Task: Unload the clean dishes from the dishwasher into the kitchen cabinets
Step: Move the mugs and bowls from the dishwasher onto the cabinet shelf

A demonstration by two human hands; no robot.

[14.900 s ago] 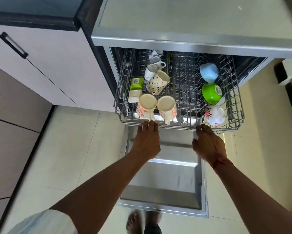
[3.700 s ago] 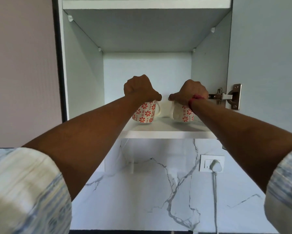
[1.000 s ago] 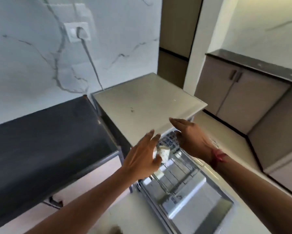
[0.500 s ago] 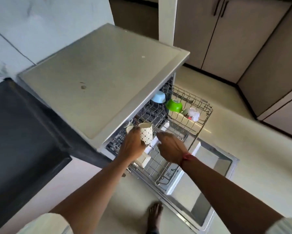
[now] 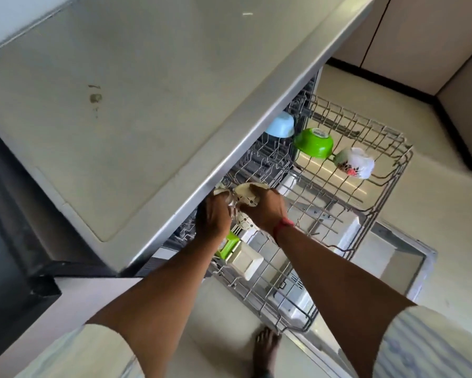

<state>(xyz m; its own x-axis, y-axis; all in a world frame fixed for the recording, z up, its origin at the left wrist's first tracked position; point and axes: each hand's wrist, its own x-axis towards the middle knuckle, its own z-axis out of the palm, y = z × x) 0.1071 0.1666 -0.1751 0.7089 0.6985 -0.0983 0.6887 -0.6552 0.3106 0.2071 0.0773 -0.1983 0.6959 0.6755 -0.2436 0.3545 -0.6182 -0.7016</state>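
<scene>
The dishwasher's upper rack (image 5: 379,203) is pulled out over the open door (image 5: 393,266). At the rack's left side, just under the dishwasher top, my right hand (image 5: 267,211) is closed on a cream dotted mug (image 5: 245,199), fingers over its rim. Right beside it, my left hand (image 5: 213,216) is closed around a small white cup (image 5: 220,192), mostly hidden by the fingers. A blue bowl (image 5: 279,128), a green bowl (image 5: 314,143) and a white floral cup (image 5: 354,162) sit at the rack's far side.
A green-and-white container (image 5: 229,245) and a cream box (image 5: 245,260) lie in the rack below my wrists. The grey dishwasher top (image 5: 147,105) overhangs the rack's rear. A dark counter (image 5: 8,227) lies left, beige cabinets (image 5: 420,36) stand far right, and my bare foot (image 5: 264,347) is by the door.
My view has dropped closer over the rack. My right hand has closed on the dotted mug, which my left hand was touching, and my left hand now grips the small white cup beside it.
</scene>
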